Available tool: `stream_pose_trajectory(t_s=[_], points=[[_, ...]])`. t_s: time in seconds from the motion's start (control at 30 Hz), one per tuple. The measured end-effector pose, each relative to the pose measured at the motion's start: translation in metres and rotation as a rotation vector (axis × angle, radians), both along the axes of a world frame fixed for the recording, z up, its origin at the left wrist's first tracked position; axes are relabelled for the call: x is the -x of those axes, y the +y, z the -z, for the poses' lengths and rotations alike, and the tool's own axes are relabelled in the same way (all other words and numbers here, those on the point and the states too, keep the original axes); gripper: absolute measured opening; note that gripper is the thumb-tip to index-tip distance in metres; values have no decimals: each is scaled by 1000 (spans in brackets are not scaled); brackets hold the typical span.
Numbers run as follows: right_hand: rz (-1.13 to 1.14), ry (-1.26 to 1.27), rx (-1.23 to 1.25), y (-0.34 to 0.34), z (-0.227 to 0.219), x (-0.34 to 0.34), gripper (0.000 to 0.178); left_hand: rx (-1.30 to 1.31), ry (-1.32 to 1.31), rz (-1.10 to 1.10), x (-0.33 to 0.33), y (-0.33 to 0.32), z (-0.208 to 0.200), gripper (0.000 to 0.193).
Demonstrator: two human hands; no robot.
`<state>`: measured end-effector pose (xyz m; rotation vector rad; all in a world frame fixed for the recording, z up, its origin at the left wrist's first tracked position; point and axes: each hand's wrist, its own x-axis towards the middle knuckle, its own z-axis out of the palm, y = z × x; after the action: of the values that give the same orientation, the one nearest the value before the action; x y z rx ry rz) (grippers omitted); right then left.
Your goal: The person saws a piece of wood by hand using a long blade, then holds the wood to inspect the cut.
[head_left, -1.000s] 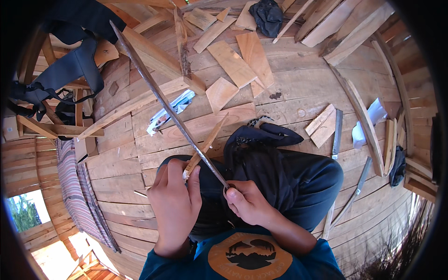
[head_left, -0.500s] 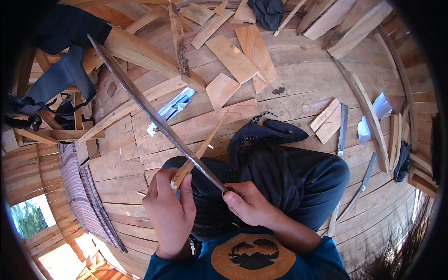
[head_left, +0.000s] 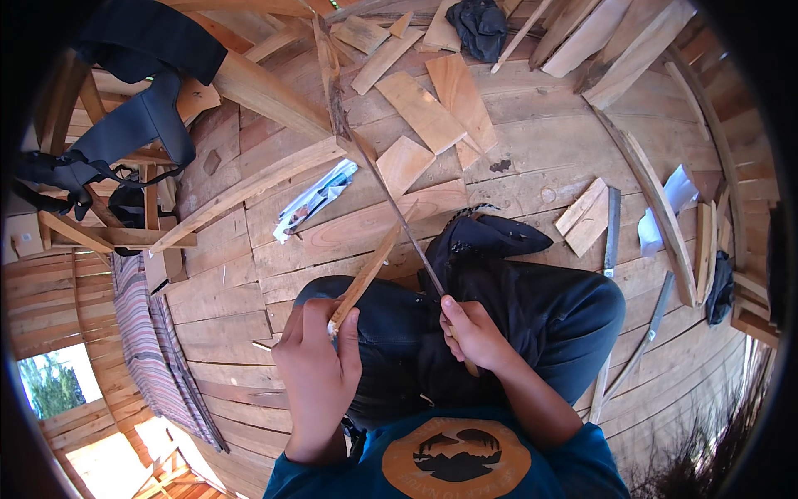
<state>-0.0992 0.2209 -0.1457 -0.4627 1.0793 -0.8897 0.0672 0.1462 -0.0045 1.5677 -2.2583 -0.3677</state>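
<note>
Just beyond the left grip (head_left: 320,362) juts the stick (head_left: 371,270) it pinches; right of that, the right grip (head_left: 476,334) clasps the knife (head_left: 421,254). Carving seems in hand; the next stroke would need the stick steady.

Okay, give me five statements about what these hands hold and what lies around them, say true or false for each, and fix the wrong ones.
1. The left hand holds a tapered light-brown wooden stick. True.
2. The right hand is empty. False: it grips a long, thin, dark metal blade by its wooden handle.
3. A crumpled black bag lies near the top of the view. True.
4. The shirt is plain red. False: it is a teal fabric shirt with a round orange print.
5. A striped cloth is at the left of the view. True.
</note>
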Motion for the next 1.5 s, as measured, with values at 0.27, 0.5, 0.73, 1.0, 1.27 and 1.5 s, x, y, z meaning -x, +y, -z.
stream_pose_trajectory(t_s=[0.27, 0.5, 0.73, 1.0, 1.27, 1.5], points=[[-73, -123, 332, -6, -41, -14, 58, -6, -26, 61, -1, -1, 1, 15], [-119, 50, 365, 1, -40, -2, 54, 13, -25, 218, -13, -4, 5, 19], [-168, -47, 154, 13, -52, 5, 55, 101, -191, 454, -20, -9, -2, 27], [-286, 22, 184, 33, -39, 13, 54, 261, -329, 577, -24, 2, 2, 20], [-169, 63, 188, 34, -53, 1, 52, 303, -304, 538, -25, -7, 5, 19], [-201, 81, 159, 35, -59, 6, 52, 343, -339, 524, -28, -5, 6, 18]])
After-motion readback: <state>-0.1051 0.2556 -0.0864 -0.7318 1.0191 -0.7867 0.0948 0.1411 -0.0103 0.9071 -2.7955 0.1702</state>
